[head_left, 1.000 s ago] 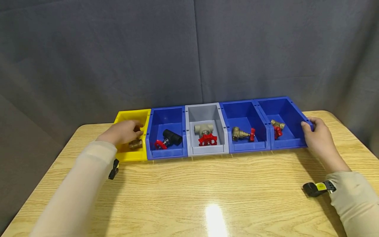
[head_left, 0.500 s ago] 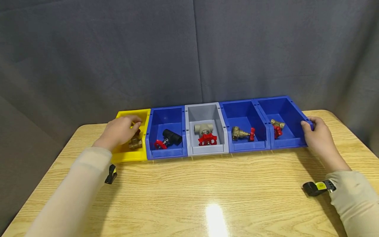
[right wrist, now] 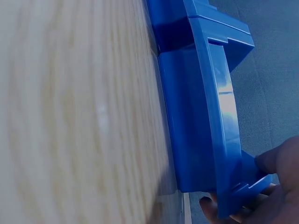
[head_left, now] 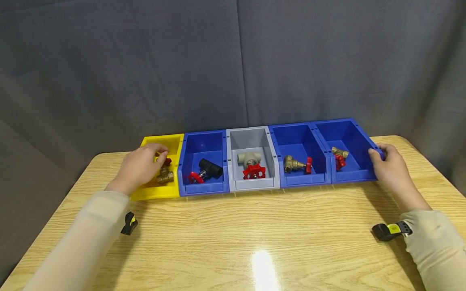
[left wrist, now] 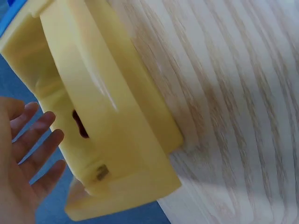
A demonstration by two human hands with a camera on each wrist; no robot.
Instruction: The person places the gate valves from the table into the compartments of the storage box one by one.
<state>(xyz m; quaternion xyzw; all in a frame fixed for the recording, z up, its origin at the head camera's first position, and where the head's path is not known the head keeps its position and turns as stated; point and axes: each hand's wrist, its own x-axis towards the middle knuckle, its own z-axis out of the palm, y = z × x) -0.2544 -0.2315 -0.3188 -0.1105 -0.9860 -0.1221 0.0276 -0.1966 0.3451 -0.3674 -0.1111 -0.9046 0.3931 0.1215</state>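
My left hand (head_left: 140,167) hovers over the yellow bin (head_left: 156,193) at the left end of the row. In the left wrist view its fingers (left wrist: 37,140) are loosely spread, with nothing between them. Inside that bin lies a brass valve (head_left: 165,176) with a red handle, partly covered by the hand. At the other end, my right hand (head_left: 395,173) grips the outer side wall of the rightmost blue bin (head_left: 356,176), thumb over the rim and fingers outside it. A small brass valve (head_left: 339,152) with a red handle rests in this blue bin.
Between the end bins stand a blue bin with a black valve (head_left: 211,169), a grey bin (head_left: 255,184) with a beige valve (head_left: 250,158), and a blue bin with a brass valve (head_left: 291,164). A dark grey curtain (head_left: 233,64) hangs behind the wooden table (head_left: 204,234).
My left hand has lifted and drawn back to the left, out of the yellow bin, exposing more of the brass valve there. The right hand keeps its grip on the blue bin.
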